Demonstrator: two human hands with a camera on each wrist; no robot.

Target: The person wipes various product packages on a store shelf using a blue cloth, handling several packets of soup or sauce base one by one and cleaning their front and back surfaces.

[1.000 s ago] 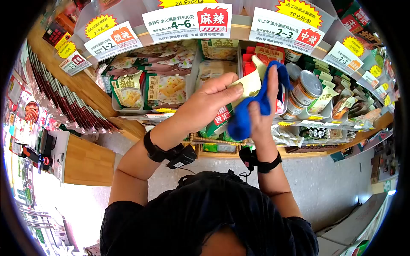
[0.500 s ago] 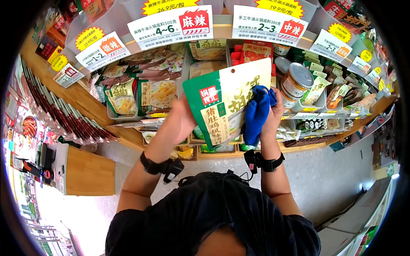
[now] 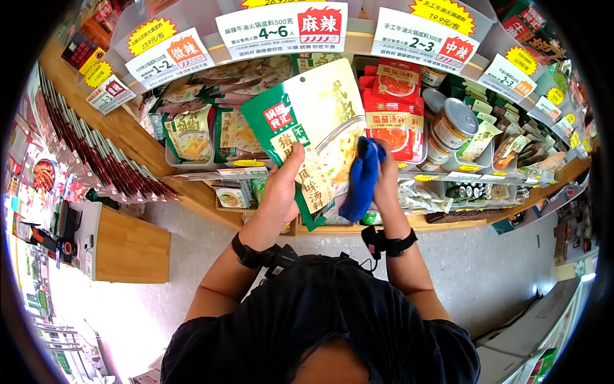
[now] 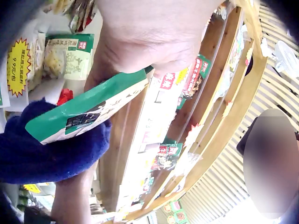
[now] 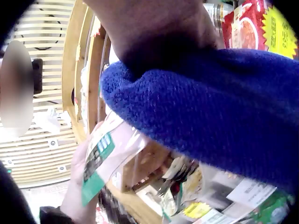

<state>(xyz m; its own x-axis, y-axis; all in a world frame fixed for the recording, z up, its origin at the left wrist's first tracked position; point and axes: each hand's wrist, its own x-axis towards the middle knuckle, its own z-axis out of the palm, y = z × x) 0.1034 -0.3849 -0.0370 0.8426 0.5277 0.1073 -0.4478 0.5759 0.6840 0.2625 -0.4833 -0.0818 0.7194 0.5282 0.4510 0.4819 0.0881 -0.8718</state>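
Observation:
A green and cream soup seasoning packet (image 3: pixel 320 102) is held up face-on in front of the shelf in the head view. My left hand (image 3: pixel 281 192) grips its lower left edge, thumb across the printed front. A bunched blue cloth (image 3: pixel 362 182) is in my right hand (image 3: pixel 386 182), lying against the packet's right edge. In the left wrist view the packet (image 4: pixel 88 109) appears nearly edge-on, with the cloth (image 4: pixel 56 158) around its far end. Cloth (image 5: pixel 201 107) fills much of the right wrist view and hides most of the right fingers.
Behind the packet, a shelf bin holds red tomato soup packets (image 3: pixel 395 128); round cans (image 3: pixel 455 121) are stacked to their right. More soup packets (image 3: pixel 188 137) fill the left bin. Price cards (image 3: pixel 281 29) line the shelf edge above. A wooden counter (image 3: pixel 131 249) stands at left.
The packet was turned with its back edge bent toward the cloth, then swung face-on. My left hand let go and has taken hold of its left edge again; the packet has shifted left.

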